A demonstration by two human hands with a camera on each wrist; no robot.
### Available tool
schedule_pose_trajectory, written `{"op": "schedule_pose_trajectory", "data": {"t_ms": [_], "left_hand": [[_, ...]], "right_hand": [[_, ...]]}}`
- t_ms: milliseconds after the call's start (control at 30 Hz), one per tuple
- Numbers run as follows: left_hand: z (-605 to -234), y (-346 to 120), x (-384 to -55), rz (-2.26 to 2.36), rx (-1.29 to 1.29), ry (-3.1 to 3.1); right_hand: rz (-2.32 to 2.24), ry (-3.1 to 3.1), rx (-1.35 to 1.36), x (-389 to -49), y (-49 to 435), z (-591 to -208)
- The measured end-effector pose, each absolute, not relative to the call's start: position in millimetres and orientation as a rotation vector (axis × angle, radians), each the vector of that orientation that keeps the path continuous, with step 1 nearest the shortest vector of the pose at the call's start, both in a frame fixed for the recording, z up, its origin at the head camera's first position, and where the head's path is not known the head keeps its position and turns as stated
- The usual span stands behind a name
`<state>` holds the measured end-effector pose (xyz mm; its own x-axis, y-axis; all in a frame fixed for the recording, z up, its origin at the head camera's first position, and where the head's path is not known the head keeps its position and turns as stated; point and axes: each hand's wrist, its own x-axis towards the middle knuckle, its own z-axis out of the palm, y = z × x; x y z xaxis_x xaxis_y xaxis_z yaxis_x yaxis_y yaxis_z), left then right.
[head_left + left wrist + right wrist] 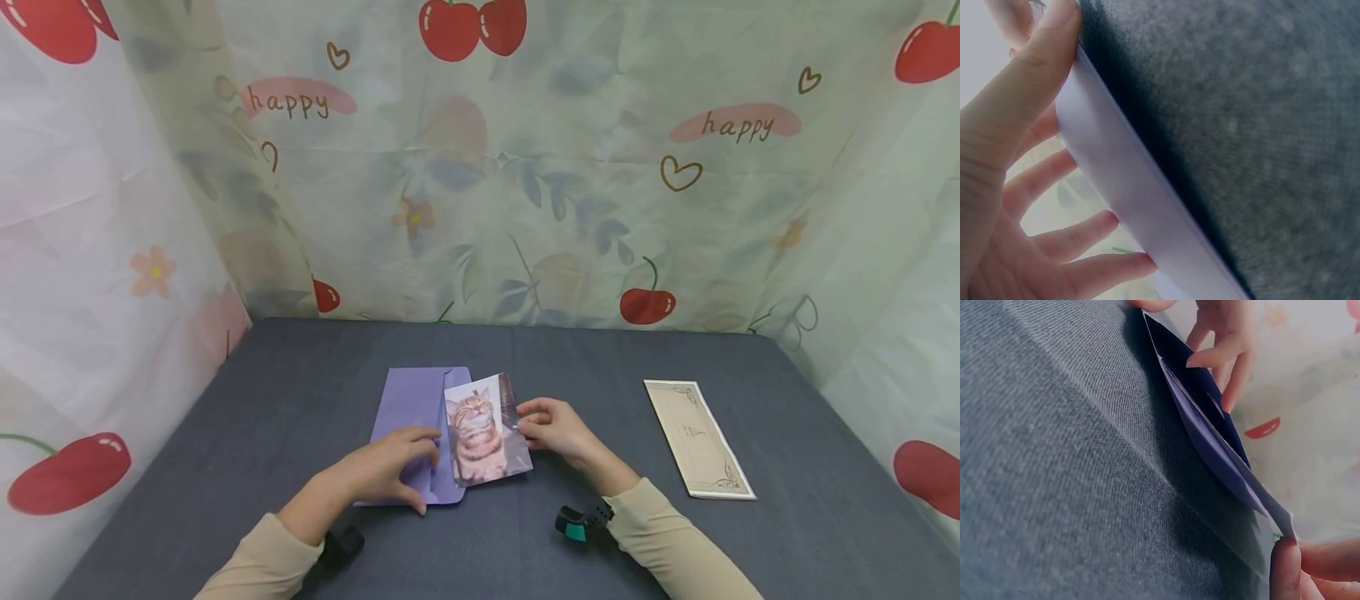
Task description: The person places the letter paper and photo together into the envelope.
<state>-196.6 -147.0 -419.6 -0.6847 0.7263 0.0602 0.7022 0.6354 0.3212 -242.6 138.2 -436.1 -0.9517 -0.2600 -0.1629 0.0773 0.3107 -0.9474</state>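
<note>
Pale printed fabric — a curtain (495, 258) with cherries and the word "happy" — encloses a dark grey table (480, 550), its surface showing a fine woven texture. Near its middle lies a purple envelope (411, 406), and well apart to the right rests a cream card (697, 437) with ornate corners. Between them, overlapping the envelope's right side, is the cat picture (477, 433) in a clear sleeve (517, 457), slightly tilted. The left hand (378, 467) lies with spread, lightly bent fingers on the envelope, thumb at its near edge; the right hand (558, 429) pinches the sleeve's right edge between thumb and fingers. In the right wrist view the envelope's mouth (1179, 356) gapes — though at that slant I cannot tell whether the picture's edge is inside it or only against it. The step in hand seems to be working picture and envelope at this opening; the next move calls, I judge, for a steady envelope and a flat, level picture.
</note>
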Motion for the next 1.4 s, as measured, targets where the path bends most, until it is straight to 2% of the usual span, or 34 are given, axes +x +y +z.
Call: {"op": "schedule_pose_trajectory", "data": {"t_ms": [500,800,1400], "left_hand": [[-421,-150,-197,0.562,1.312,2.776],[-420,-148,-197,0.495,1.224,2.777],[-422,-149,-197,0.521,1.265,2.782]], "right_hand": [[-1.686,2.317,-0.131,-242,124,-434],[-1.704,2.309,-0.117,-244,118,-438],[-1.748,2.277,-0.115,-241,102,-438]]}}
